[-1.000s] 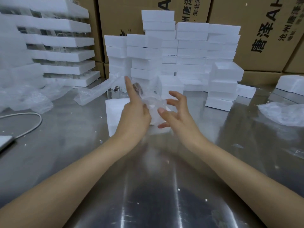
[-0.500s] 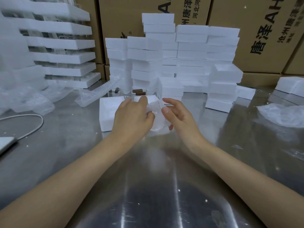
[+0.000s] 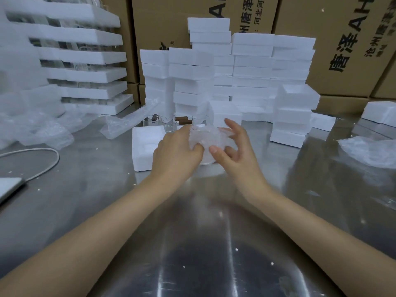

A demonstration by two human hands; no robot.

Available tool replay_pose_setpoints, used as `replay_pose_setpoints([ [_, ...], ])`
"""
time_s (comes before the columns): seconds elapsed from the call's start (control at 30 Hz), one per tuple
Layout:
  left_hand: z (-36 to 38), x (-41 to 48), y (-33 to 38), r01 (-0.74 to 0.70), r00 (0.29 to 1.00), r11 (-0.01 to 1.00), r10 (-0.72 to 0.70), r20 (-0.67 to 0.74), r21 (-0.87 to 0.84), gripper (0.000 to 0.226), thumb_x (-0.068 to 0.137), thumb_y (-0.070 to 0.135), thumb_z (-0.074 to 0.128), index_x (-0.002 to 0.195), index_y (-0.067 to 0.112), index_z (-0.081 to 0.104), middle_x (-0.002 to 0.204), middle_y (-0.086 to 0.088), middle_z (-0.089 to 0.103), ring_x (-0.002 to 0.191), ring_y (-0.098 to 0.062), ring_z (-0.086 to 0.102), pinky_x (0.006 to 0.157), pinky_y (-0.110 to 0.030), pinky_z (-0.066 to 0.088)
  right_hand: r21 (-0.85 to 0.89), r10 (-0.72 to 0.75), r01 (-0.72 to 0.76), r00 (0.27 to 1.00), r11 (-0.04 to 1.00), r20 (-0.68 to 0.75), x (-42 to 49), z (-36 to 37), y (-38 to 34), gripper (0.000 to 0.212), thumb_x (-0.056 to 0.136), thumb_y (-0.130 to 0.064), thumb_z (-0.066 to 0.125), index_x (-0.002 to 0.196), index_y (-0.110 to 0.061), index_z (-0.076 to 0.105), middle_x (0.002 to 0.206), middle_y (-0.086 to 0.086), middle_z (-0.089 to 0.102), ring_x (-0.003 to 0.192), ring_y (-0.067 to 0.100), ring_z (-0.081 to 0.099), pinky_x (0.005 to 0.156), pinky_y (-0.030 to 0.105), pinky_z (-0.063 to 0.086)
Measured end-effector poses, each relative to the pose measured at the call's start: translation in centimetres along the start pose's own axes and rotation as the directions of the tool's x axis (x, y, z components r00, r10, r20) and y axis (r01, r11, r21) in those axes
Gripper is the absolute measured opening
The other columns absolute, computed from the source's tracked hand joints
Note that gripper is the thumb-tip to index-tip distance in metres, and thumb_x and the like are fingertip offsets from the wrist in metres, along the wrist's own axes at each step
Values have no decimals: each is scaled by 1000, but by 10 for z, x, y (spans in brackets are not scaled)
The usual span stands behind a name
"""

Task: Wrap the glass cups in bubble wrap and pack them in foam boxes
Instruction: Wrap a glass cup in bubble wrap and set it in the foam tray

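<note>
The stainless-steel surface [image 3: 192, 243] carries loose bubble wrap [image 3: 40, 131] at far left and an open foam box [image 3: 145, 142] left of centre, with stacked foam boxes [image 3: 293, 116] and cardboard cartons [image 3: 332, 50] behind. Just above the box's right end, the left hand [image 3: 175, 153] grips the bubble-wrapped glass cup [image 3: 209, 137]. The right hand [image 3: 233, 151] is spread, its thumb against the wrap.

Free passage over the near table [image 3: 192, 243]. Stacked foam boxes [image 3: 252, 67] block the far side; bubble wrap [image 3: 38, 129] and cable [image 3: 51, 161] crowd the left.
</note>
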State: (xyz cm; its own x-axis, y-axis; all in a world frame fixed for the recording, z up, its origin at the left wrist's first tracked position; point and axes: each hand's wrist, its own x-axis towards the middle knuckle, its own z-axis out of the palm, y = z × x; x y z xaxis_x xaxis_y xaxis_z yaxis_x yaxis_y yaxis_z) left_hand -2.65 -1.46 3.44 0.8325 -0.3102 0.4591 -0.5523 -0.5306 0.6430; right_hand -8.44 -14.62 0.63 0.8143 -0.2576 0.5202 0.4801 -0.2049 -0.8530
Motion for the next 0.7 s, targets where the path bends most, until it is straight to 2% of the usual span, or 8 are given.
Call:
replay_pose_setpoints([
  [0.13,2,-3,6,-7,988,978,39,149,-209,18,91,30,48,106,30,56,85,15,63,78,-12,60,65,-22,45,-5,48,-49,987,999,-154,5,-7,-3,36,90,-16,63,122,-26,49,120,4,55,77,-4,65,71,22,54],
  [0.23,3,0,1,0,994,973,25,108,-229,22,93,13,43,83,26,57,63,14,56,56,-3,53,47,-15,36,-26,53,-57,991,998,-125,4,-4,-7,34,89,-15,65,121,-19,53,116,2,56,76,-7,64,65,17,52],
  [0.33,2,3,-3,49,998,977,-39,51,-205,26,83,5,44,67,18,60,45,9,50,42,-7,47,37,-17,31,-53,40,-43,997,998,-64,-4,2,-8,38,86,-18,70,119,-29,54,110,-8,59,72,0,63,66,15,50],
  [0.4,3,5,-4,77,997,971,-79,3,-224,23,80,6,47,64,16,61,40,8,49,39,-7,44,37,-20,30,-111,-7,5,1000,994,-21,-9,7,-6,42,82,-24,73,114,-42,53,112,0,63,79,8,62,71,17,49],
  [0.47,5,5,-5,71,997,968,-80,-26,-243,23,80,7,48,68,19,64,49,10,55,42,-8,46,37,-19,30,-135,-24,22,1000,991,-13,-11,10,-5,41,83,-24,72,111,-46,53,115,3,64,85,11,62,73,17,48],
  [0.53,6,3,-4,56,998,967,-53,16,-248,27,84,8,49,100,21,68,79,8,65,50,-7,50,38,-14,30,-90,11,-16,999,996,-49,-8,9,-4,32,90,-16,66,115,-32,58,110,-3,66,85,9,64,73,20,50],
  [0.6,11,-2,-2,46,994,962,-18,105,-270,47,88,16,51,134,25,50,103,7,60,63,-6,56,48,-9,36,-86,38,-46,995,995,-94,-3,4,-3,24,96,-11,55,118,-18,61,101,-10,68,81,6,63,67,21,50],
  [0.7,14,-9,3,9,983,944,51,174,-329,33,93,26,48,125,23,57,99,7,67,84,-6,63,69,-15,45,-113,47,-58,994,992,-100,0,-2,0,26,100,-11,46,115,-18,65,100,-1,71,88,12,62,72,29,50],
])
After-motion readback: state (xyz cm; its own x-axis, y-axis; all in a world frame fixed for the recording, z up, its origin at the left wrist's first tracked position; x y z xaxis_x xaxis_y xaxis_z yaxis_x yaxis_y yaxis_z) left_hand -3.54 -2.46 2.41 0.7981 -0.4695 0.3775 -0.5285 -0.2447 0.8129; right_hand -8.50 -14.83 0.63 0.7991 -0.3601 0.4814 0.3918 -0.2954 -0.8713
